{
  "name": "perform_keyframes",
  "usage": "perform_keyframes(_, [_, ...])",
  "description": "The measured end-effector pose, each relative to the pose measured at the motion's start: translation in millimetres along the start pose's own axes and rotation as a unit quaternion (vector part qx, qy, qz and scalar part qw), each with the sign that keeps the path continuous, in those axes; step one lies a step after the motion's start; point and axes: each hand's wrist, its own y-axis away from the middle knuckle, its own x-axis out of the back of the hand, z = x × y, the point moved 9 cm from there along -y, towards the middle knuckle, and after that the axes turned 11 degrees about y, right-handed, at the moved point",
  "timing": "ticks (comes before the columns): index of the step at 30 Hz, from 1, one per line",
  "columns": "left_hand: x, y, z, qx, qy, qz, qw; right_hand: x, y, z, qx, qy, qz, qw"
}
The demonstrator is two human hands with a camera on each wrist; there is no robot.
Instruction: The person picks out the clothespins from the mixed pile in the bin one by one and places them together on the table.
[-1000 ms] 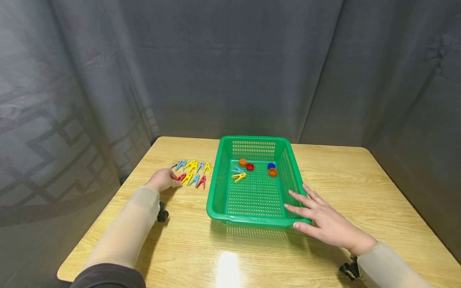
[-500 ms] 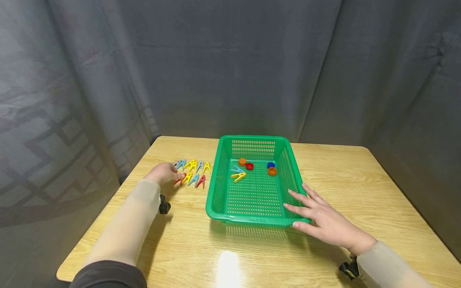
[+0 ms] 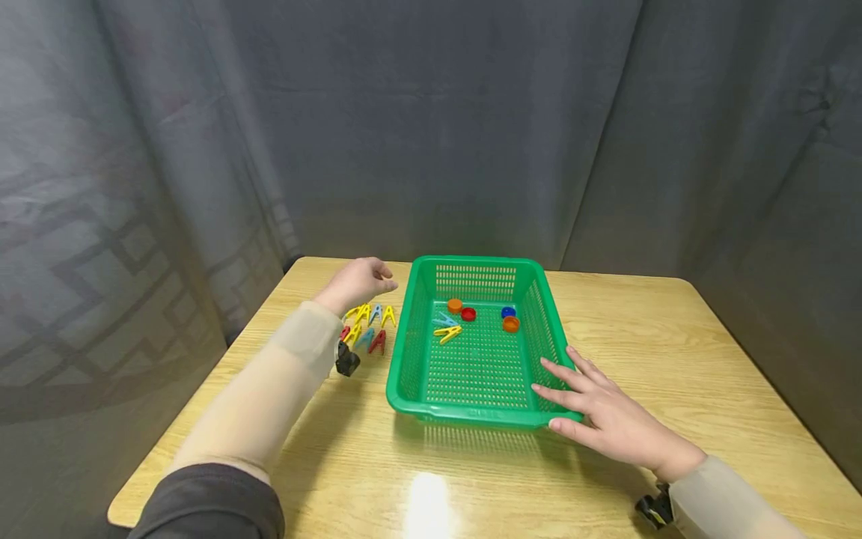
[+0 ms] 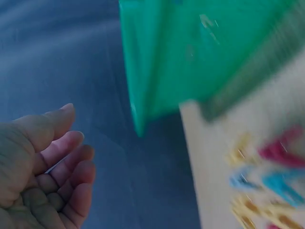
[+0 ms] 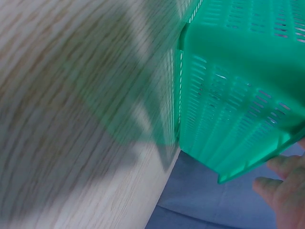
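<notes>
My left hand (image 3: 358,284) is raised above the far part of two rows of clothes pegs, just left of the green basket (image 3: 465,413). Its fingers (image 4: 78,171) curl loosely, and nothing shows between them and the thumb in the left wrist view. Among the pegs on the table are a yellow peg (image 3: 389,316), a red peg (image 3: 378,342) and a blue peg (image 3: 366,339); my wrist and hand hide some of the others. My right hand (image 3: 609,415) rests on the basket's near right corner, fingers spread and straight over the rim.
In the basket lie a light blue peg (image 3: 445,320), a yellow peg (image 3: 447,334), a red cap (image 3: 468,314), a blue cap (image 3: 508,312) and two orange caps (image 3: 511,324). The wooden table (image 3: 673,337) ends at a grey curtain (image 3: 471,135).
My left hand has let go of the leftmost red peg, lifted off the table and moved right and away, towards the basket. My right hand and the basket have stayed put.
</notes>
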Motion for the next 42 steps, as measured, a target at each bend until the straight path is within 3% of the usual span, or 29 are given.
perform_keyframes(6, [-34.6,-14.1,66.7,-0.068,-0.050,-0.024,0.9961,1,1.4,0,0.004,0.007,0.009,0.9999])
perform_keyframes(9, [-58.9,-20.9,88.0,-0.082,-0.076,-0.051,0.9925,2,1.7,0,0.008,0.013,0.014,0.9998])
perform_keyframes(11, [-74.7,-25.7,94.2,-0.078,-0.083,-0.070,0.9910,2,1.7,0,0.010,0.014,0.015,0.9997])
perform_keyframes(16, [-105.8,-38.6,87.3,-0.049,-0.083,-0.099,0.9904,0,0.8,-1,0.012,0.012,0.014,0.9998])
perform_keyframes(24, [-134.3,-47.1,55.6,0.000,-0.131,-0.101,0.9862,1,0.1,-4,0.014,0.009,0.016,0.9997])
perform_keyframes(28, [-139.5,-43.0,42.9,0.032,-0.181,-0.104,0.9776,2,0.0,-5,0.017,0.014,0.020,0.9996])
perform_keyframes(35, [-143.7,-29.1,37.4,0.054,-0.275,-0.132,0.9507,3,-0.3,-5,0.016,0.013,0.020,0.9996])
perform_keyframes(42, [-160.1,-35.7,30.4,0.057,-0.288,-0.159,0.9426,2,0.7,-5,0.015,0.012,0.021,0.9996])
